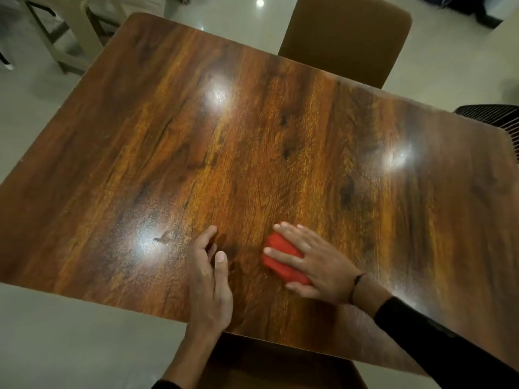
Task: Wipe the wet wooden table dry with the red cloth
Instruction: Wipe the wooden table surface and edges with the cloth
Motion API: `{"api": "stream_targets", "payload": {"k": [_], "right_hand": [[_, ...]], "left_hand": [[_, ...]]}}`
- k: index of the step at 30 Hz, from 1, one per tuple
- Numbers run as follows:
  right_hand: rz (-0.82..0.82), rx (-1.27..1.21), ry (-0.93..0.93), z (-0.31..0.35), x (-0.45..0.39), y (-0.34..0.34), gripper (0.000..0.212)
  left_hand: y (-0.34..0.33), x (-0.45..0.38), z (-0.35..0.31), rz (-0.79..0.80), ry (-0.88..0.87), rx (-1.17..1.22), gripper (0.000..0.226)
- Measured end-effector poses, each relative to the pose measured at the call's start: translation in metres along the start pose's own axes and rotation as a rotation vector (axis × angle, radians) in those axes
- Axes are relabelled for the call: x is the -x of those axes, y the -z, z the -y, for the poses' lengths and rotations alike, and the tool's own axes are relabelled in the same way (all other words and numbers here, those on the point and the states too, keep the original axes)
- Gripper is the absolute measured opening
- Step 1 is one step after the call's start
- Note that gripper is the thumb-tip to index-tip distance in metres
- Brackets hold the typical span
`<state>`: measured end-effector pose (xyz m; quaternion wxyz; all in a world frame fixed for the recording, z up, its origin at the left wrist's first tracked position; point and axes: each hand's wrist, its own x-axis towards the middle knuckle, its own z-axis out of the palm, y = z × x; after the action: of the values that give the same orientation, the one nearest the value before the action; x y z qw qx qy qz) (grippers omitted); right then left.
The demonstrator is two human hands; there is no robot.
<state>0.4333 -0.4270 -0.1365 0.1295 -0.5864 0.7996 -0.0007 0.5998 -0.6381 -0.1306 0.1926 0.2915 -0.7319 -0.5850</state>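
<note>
In the head view, the right hand [314,265] is pressing flat, fingers spread and nearly straight, on the small folded red cloth [283,258], which is lying near the front edge of the glossy brown wooden table [252,136]. The cloth's long axis is running diagonally, from far-left to near-right. The left hand [209,279] is hovering just beside it, relaxed and holding nothing. A misty wet patch [148,237] is lying to the left, beyond the left hand, so the coming stroke probably heads leftward.
</note>
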Motion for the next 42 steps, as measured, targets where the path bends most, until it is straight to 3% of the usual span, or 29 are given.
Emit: {"api": "stream_targets", "payload": {"k": [2, 4, 8, 10, 14, 19, 21, 24, 28, 32, 35, 39, 42], "right_hand": [[0.014, -0.005, -0.041, -0.031, 0.006, 0.006, 0.082], [-0.034, -0.05, -0.203, -0.053, -0.008, 0.014, 0.079], [-0.167, -0.125, -0.52, -0.027, -0.063, 0.016, 0.073], [-0.197, -0.103, -0.489, 0.012, -0.079, 0.007, 0.075], [-0.168, -0.051, -0.161, 0.086, -0.056, -0.02, 0.078], [-0.064, 0.051, 0.093, 0.069, 0.011, -0.026, 0.082], [-0.037, 0.06, 0.052, 0.037, 0.02, -0.018, 0.082], [-0.055, -0.053, -0.203, 0.008, -0.002, -0.006, 0.078], [-0.173, -0.079, -0.394, 0.041, -0.068, -0.003, 0.072], [-0.208, -0.075, -0.22, 0.105, -0.117, -0.004, 0.071], [-0.141, -0.04, 0.011, 0.13, -0.115, -0.004, 0.073], [-0.032, 0.016, 0.296, 0.115, -0.07, -0.002, 0.073], [0.076, 0.054, 0.351, 0.073, -0.05, 0.005, 0.077]], "left_hand": [[0.002, 0.001, 0.004, 0.005, 0.0, 0.045, 0.053], [0.001, 0.0, 0.008, -0.007, -0.002, 0.114, 0.056], [0.0, 0.0, 0.006, -0.063, 0.015, 0.233, 0.071], [0.0, -0.001, -0.001, -0.104, 0.01, 0.288, 0.077], [0.011, -0.003, -0.009, -0.165, 0.024, 0.278, 0.081], [0.033, -0.008, -0.004, -0.288, 0.04, 0.21, 0.077], [0.04, -0.008, -0.004, -0.325, 0.029, 0.212, 0.065], [0.046, -0.004, -0.009, -0.409, 0.038, 0.203, 0.053], [0.046, 0.008, -0.003, -0.694, 0.174, 0.162, 0.047], [0.039, 0.015, 0.005, -0.959, 0.374, 0.248, 0.042], [0.038, 0.014, 0.006, -0.992, 0.371, 0.267, 0.042], [0.042, 0.013, 0.009, -1.015, 0.402, 0.253, 0.033], [0.045, 0.014, 0.012, -1.018, 0.433, 0.259, 0.015]]}}
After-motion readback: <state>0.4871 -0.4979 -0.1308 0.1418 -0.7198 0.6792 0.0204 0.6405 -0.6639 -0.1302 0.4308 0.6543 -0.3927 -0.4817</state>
